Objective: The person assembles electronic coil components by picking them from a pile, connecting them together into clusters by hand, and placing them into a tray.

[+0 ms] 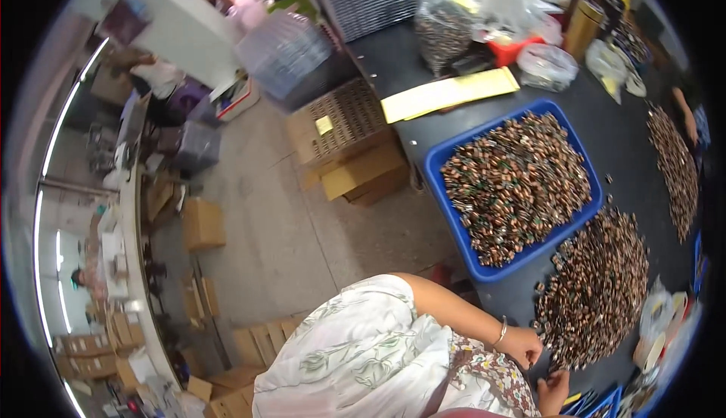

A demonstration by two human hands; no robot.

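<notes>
My left hand [522, 346], with a bracelet at the wrist, is at the near left edge of a loose pile of small copper-and-dark parts [597, 289] on the dark table. Its fingers are curled in; whatever they hold is too small to make out. Close by, my right hand [553, 393] is at the pile's lower edge, with fingers bent together and their contents hidden. Beyond the pile stands a blue tray [437, 183] heaped with the same kind of small parts [518, 183]. The single parts are too small to name.
Yellow card strips [450, 94] lie behind the tray, near a filled clear bag [445, 28] and a red container [514, 49]. Another person's arm [687, 115] is beside a second parts pile [673, 168] at far right. A cardboard box [355, 164] stands left of the table.
</notes>
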